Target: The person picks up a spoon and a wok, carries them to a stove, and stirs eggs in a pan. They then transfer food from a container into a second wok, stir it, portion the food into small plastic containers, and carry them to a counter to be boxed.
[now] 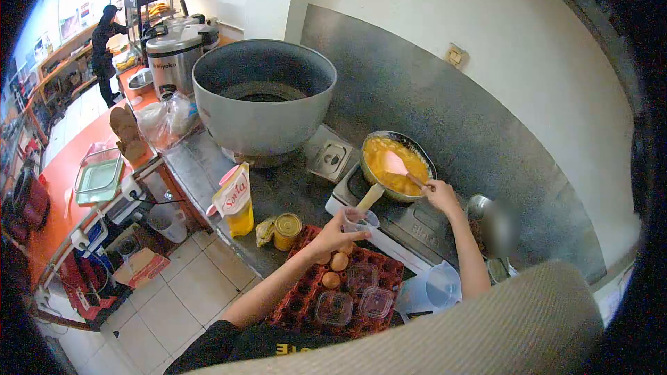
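My right hand (442,198) is closed round the brown handle of a pink spatula (394,162). The spatula's head rests in yellow, egg-like food (410,153) inside a frying pan (364,156) on the stove (417,232). In my left hand (336,233) is a small clear plastic cup (361,219), held close to the pan's pale handle (372,197). Below that hand lies a red egg tray (292,305) with a few brown eggs (339,262) and several clear plastic containers (335,307) on it.
A large grey pot (264,121) stands behind the stove, near a lidded metal container (331,160). Left of the tray are a yellow oil pouch (240,217) and a tin can (286,231). A bluish jug (431,288) sits by my right forearm. Another person (105,52) stands far back.
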`<state>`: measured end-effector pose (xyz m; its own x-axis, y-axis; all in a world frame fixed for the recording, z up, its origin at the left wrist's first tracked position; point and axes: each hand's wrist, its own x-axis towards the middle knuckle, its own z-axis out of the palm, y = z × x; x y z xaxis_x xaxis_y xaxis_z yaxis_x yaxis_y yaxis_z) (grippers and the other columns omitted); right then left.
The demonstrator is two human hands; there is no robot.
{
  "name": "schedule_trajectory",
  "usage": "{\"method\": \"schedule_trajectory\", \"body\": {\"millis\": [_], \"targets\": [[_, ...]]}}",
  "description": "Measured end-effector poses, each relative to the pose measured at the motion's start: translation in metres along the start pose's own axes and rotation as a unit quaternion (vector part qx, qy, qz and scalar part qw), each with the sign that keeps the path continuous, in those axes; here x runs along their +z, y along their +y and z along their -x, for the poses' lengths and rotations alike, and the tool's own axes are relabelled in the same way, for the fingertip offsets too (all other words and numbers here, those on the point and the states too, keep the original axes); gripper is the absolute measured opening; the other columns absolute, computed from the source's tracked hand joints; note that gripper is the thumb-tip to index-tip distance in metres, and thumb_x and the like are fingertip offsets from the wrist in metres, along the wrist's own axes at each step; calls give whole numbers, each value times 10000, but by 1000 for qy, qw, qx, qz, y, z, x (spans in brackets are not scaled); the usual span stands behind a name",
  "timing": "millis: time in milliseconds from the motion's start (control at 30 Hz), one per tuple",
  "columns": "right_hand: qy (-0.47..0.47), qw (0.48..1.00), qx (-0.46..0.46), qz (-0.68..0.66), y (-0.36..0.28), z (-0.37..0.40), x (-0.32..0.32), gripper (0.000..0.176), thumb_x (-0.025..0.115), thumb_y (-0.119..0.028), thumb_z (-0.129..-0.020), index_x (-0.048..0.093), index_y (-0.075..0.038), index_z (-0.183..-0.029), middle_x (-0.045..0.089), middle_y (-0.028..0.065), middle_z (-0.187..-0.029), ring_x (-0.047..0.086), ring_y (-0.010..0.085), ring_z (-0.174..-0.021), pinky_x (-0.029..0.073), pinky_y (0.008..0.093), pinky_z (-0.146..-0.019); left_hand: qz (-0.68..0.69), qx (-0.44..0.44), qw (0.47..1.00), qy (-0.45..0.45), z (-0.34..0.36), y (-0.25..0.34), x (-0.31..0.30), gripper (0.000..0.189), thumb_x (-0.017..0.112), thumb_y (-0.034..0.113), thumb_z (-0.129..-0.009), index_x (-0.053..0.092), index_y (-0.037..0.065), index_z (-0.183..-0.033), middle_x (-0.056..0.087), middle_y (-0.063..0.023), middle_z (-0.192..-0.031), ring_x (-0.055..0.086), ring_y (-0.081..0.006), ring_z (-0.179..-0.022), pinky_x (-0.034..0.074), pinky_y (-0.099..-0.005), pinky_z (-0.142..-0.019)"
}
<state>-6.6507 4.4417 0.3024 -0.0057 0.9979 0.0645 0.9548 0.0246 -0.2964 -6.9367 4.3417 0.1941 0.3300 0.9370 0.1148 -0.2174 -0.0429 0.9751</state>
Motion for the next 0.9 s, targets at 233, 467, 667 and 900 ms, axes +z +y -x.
{"method": "schedule_trajectory", "body": {"millis": [233, 467, 667, 900], "targets": [[-34, 994, -45, 90, -8, 15, 16, 309, 622, -300, -791, 631, -156, -1064, 650, 174, -961, 625, 352, -890, 497, 443, -791, -31, 18, 999, 3, 0, -1, 0, 728, 772, 332, -717, 378, 14, -1241, 515, -128, -1189, 509, -213, -1083, 398, -330, -935], [52, 990, 21, 132, 6, 14, 17, 367, 654, -280, -775, 594, -141, -1109, 652, 170, -940, 622, 345, -885, 496, 451, -766, 23, -12, 1000, -3, 1, -4, 1, 687, 772, 295, -720, 392, 39, -1233, 519, -97, -1156, 497, -188, -1074, 397, -317, -927], [106, 985, 3, 138, 44, -12, 19, 236, 646, -236, -766, 646, -152, -987, 658, 162, -904, 629, 364, -835, 502, 464, -736, -2, 18, 999, 33, 7, 0, 3, 660, 771, 298, -722, 406, 37, -1208, 526, -101, -1164, 507, -191, -1064, 397, -309, -925], [144, 978, 54, 137, 45, -9, -10, 224, 619, -222, -785, 643, -96, -968, 658, 164, -902, 625, 353, -861, 500, 444, -755, -71, 81, 990, 94, 19, 14, -6, 666, 765, 298, -725, 405, 12, -1207, 553, -128, -1152, 521, -207, -1087, 402, -324, -939]]}}
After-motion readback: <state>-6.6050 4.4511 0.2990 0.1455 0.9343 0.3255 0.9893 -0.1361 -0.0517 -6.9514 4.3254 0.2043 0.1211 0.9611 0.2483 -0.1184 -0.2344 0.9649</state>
